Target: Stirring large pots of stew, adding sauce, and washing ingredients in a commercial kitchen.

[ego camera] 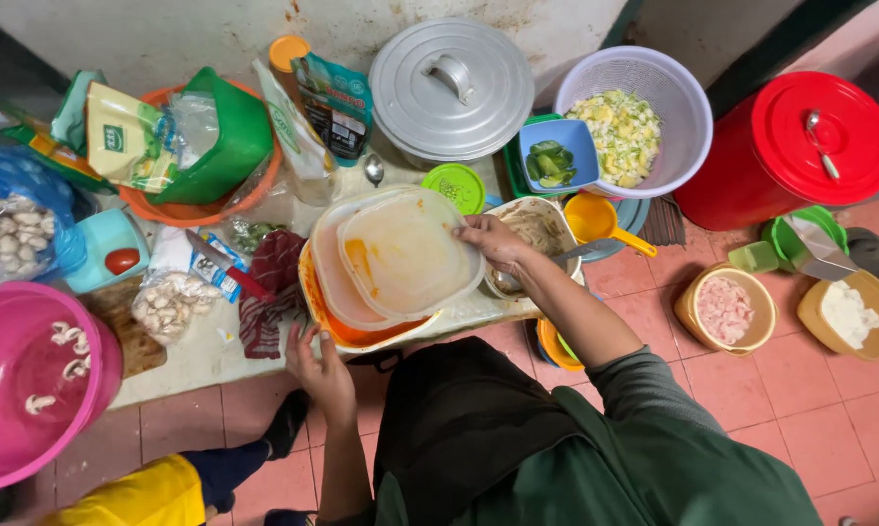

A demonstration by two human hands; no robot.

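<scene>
My right hand (495, 242) grips the right edge of a clear, orange-smeared plastic lid (407, 255) that lies on top of a stack of translucent containers (334, 278) and an orange container (315, 310) at the table's front edge. My left hand (319, 370) holds the front rim of that orange container from below. Just right of the stack sits a pale bowl with brownish food (542, 226), partly hidden by my right wrist.
On the white table (201, 349) are a large metal pot with lid (451, 88), a white colander of chopped vegetables (624, 127), a blue box of green slices (554, 156), a knife (227, 269) and mushroom bags (169, 304). A pink basin (20, 390) is left; a red bucket (790, 146) and bowls stand on the tiled floor.
</scene>
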